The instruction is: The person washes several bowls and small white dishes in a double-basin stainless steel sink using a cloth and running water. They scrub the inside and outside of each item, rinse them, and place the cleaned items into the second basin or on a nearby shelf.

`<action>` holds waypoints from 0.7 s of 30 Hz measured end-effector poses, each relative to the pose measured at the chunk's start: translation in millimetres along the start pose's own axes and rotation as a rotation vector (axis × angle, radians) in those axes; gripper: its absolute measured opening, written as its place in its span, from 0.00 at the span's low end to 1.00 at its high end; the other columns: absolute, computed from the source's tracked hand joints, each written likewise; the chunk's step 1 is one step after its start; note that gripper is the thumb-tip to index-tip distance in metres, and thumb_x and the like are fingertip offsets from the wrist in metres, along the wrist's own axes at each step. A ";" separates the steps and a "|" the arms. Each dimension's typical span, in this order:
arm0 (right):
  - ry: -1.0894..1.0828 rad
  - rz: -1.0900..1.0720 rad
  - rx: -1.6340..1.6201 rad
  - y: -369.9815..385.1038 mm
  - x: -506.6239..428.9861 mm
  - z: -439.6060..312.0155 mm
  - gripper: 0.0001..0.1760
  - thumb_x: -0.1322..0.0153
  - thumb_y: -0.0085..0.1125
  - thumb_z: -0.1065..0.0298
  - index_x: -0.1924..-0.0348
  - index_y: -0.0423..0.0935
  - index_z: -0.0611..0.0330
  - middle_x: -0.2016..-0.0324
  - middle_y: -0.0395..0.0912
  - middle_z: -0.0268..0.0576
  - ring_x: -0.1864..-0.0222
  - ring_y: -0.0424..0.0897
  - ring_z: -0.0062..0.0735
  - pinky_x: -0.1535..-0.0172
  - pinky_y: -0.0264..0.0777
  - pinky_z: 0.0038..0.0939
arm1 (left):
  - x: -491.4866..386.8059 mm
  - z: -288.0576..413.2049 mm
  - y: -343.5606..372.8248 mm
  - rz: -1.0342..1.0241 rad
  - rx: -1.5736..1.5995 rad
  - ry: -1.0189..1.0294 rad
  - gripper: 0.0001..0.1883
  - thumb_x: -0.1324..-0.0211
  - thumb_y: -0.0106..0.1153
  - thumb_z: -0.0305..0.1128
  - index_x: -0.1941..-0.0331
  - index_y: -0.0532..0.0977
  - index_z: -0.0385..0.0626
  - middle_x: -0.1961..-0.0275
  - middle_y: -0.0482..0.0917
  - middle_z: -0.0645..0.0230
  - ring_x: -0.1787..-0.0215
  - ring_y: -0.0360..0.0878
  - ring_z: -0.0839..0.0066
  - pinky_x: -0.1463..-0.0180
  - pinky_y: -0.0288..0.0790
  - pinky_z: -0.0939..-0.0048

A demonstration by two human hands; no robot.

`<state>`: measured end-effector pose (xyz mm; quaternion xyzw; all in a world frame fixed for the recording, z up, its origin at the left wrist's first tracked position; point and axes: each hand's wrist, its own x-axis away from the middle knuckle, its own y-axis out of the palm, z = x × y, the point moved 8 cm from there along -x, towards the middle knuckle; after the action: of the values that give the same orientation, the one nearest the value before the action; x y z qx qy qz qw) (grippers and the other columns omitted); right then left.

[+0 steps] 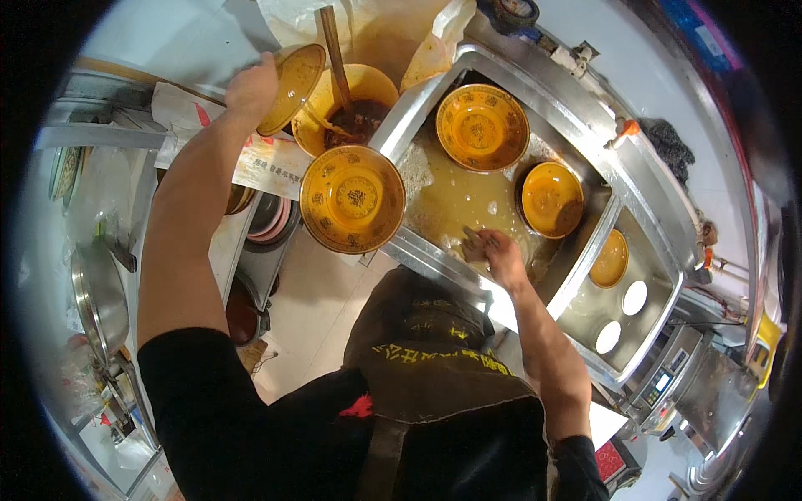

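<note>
At the upper left, my left hand (254, 87) grips the rim of a yellow bowl (293, 87), tipped on its side over a yellow bucket (376, 81). Dark liquid and food scraps lie in the bucket, and a wooden stick (334, 53) leans in it. My right hand (499, 253) is low in the large sink basin, its fingers closed around a small wet thing that I cannot make out. Two patterned yellow bowls, a large one (482, 128) and a smaller one (552, 199), sit in the cloudy water (460, 188). Another patterned bowl (353, 199) is at the sink's left front corner.
A second basin (579, 319) at the right holds a yellow bowl (609, 258) and two white round items. Taps with orange handles (626, 128) line the back wall. Stacked dishes (269, 216) stand on a low shelf at left. A steel pan (103, 304) is further left.
</note>
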<state>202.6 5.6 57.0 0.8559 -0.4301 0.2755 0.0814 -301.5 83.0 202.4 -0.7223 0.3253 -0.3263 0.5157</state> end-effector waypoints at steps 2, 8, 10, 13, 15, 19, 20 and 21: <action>0.148 -0.019 0.089 27.3 -13.7 -45.0 0.20 0.29 0.51 0.65 0.49 0.71 0.71 0.61 0.81 0.48 0.63 0.81 0.31 0.58 0.73 0.27 | 9.2 -16.0 -0.2 0.075 0.042 -0.031 0.20 0.39 0.43 0.33 0.43 0.66 0.41 0.52 0.79 0.47 0.51 0.79 0.47 0.48 0.73 0.51; 0.078 -0.238 0.330 116.2 -77.5 -52.6 0.37 0.31 0.51 0.39 0.46 0.71 0.66 0.69 0.83 0.47 0.68 0.83 0.33 0.60 0.75 0.31 | 52.4 -87.5 101.1 -0.298 1.121 -0.512 0.16 0.42 0.42 0.31 0.54 0.72 0.34 0.60 0.80 0.50 0.71 0.82 0.59 0.68 0.78 0.57; 0.059 -0.355 0.090 146.0 -106.8 -22.1 0.32 0.30 0.52 0.43 0.49 0.74 0.65 0.77 0.82 0.43 0.77 0.81 0.27 0.73 0.72 0.28 | 70.6 -84.5 116.5 -0.322 1.272 -0.514 0.14 0.42 0.44 0.32 0.57 0.72 0.36 0.66 0.79 0.56 0.76 0.78 0.67 0.73 0.76 0.62; 0.200 -0.307 0.035 148.0 -112.6 -7.9 0.26 0.30 0.55 0.50 0.54 0.77 0.67 0.79 0.80 0.43 0.81 0.78 0.25 0.78 0.67 0.27 | 108.6 -102.6 128.4 -0.312 1.360 -0.608 0.12 0.42 0.44 0.32 0.60 0.72 0.38 0.70 0.78 0.60 0.81 0.73 0.72 0.76 0.75 0.67; 0.158 -0.390 0.098 143.8 -110.7 -11.7 0.18 0.32 0.56 0.60 0.59 0.76 0.69 0.77 0.79 0.44 0.85 0.73 0.28 0.79 0.66 0.28 | 122.6 -118.9 131.1 -0.303 1.366 -0.627 0.12 0.43 0.44 0.30 0.59 0.71 0.35 0.70 0.77 0.59 0.81 0.74 0.72 0.76 0.75 0.67; 0.373 -0.252 -0.247 110.1 -86.0 1.4 0.13 0.33 0.54 0.66 0.59 0.74 0.66 0.79 0.76 0.42 0.85 0.70 0.26 0.82 0.63 0.26 | 136.6 -130.8 126.2 -0.299 1.431 -0.605 0.13 0.42 0.45 0.30 0.55 0.70 0.38 0.70 0.78 0.62 0.81 0.74 0.75 0.79 0.73 0.71; 0.392 -0.225 -0.345 100.0 -80.0 4.4 0.12 0.33 0.53 0.67 0.60 0.73 0.64 0.80 0.75 0.41 0.85 0.69 0.26 0.83 0.62 0.26 | 142.0 -127.4 116.0 -0.280 1.468 -0.571 0.13 0.41 0.45 0.30 0.54 0.70 0.39 0.70 0.78 0.63 0.81 0.74 0.76 0.80 0.71 0.72; 0.396 -0.198 -0.411 86.4 -73.5 0.9 0.11 0.33 0.53 0.67 0.60 0.73 0.64 0.80 0.75 0.40 0.85 0.69 0.25 0.83 0.61 0.25 | 144.7 -119.6 102.2 -0.262 1.510 -0.523 0.12 0.41 0.45 0.30 0.54 0.71 0.41 0.70 0.78 0.65 0.81 0.73 0.77 0.81 0.70 0.74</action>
<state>100.4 2.7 8.1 0.7890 -0.3671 0.3349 0.3613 -328.4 -123.7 154.7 -0.2644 -0.2012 -0.3361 0.8812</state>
